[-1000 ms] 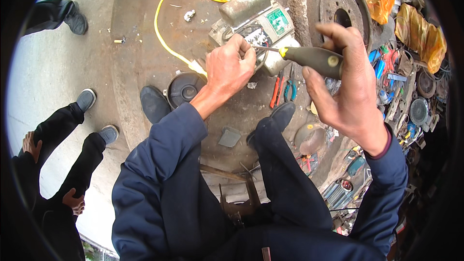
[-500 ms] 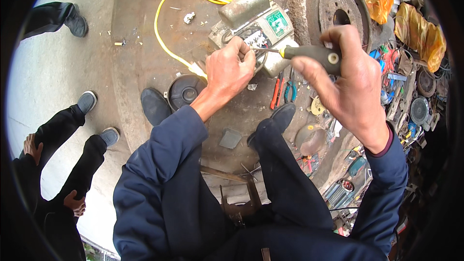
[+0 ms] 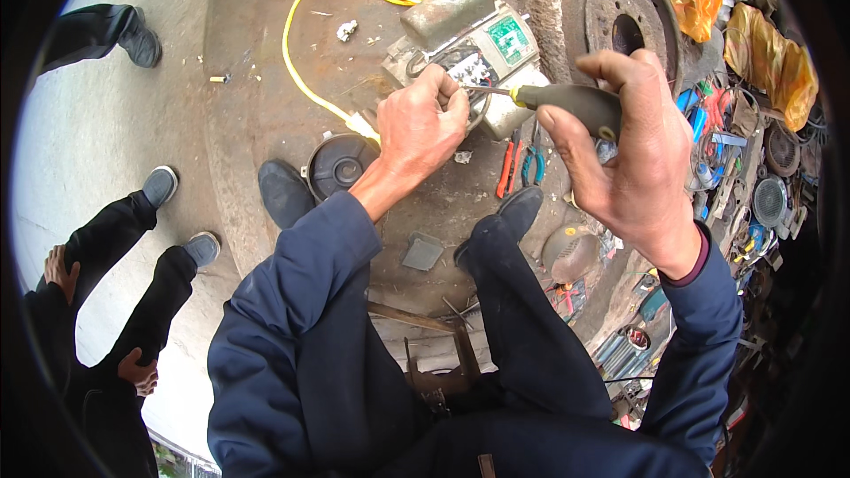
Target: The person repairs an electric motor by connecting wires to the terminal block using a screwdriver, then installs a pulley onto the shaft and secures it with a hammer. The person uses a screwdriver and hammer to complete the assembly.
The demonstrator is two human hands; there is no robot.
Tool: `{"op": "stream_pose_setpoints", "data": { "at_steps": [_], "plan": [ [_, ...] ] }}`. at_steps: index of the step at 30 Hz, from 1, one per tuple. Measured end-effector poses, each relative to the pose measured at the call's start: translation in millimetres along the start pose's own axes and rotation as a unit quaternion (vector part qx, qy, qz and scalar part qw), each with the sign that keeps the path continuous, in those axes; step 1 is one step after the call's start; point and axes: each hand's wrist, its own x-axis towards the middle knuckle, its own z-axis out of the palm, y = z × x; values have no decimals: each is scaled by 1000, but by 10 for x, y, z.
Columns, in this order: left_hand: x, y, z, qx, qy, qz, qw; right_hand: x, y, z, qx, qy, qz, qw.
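Observation:
My right hand (image 3: 642,168) curls around the dark handle of a screwdriver (image 3: 575,106), with thumb and forefinger partly spread along it. The shaft points left and its tip ends at the fingertips of my left hand (image 3: 418,131). Those fingers are pinched together; what lies between them is hidden. Both hands are over an electric motor (image 3: 452,13) with a metal body and a green label (image 3: 508,40). Its wiring compartment is uncovered, showing a white terminal block (image 3: 470,71) and dark wires. My left hand covers the compartment's near side.
A yellow cable (image 3: 297,62) curves across the ground. Red-handled pliers (image 3: 509,166), blue-handled pliers (image 3: 533,164) and a round dark cover (image 3: 336,166) lie near my shoes. A rusty wheel rim (image 3: 602,0) stands beside the motor. Tools and scrap crowd the right; other people stand left.
My right hand has shifted slightly, and its fingers have loosened and turned on the screwdriver handle. The handle's end tilts lower. My left hand stays in place.

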Motion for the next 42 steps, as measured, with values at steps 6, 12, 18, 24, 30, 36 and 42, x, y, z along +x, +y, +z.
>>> {"op": "stream_pose_setpoints", "data": {
  "at_steps": [6, 12, 18, 24, 30, 36, 42],
  "plan": [
    [-1, -9, 13, 1, 1, 2, 1000, -16, -25, -42, 88, -31, 37, 995],
    [-3, -7, 8, 1, -1, 2, 1000, 17, -34, -57, -19, -51, 90, 994],
    [-21, 6, 8, -3, -5, -6, 1000, 43, -3, -35, 29, -32, 11, 999],
    [-19, 1, 4, 6, -7, -5, 1000, 72, -27, -88, 88, -67, 76, 991],
    [-1, 5, 2, 0, 2, -5, 1000, 93, -112, -105, 54, -71, 39, 995],
    [-7, 8, 1, -12, -2, -3, 1000, 143, -51, -165, 115, -137, 35, 983],
    [-3, 9, 7, 1, 1, 4, 1000, 129, -148, -154, 93, -106, 74, 987]
  ]
}}
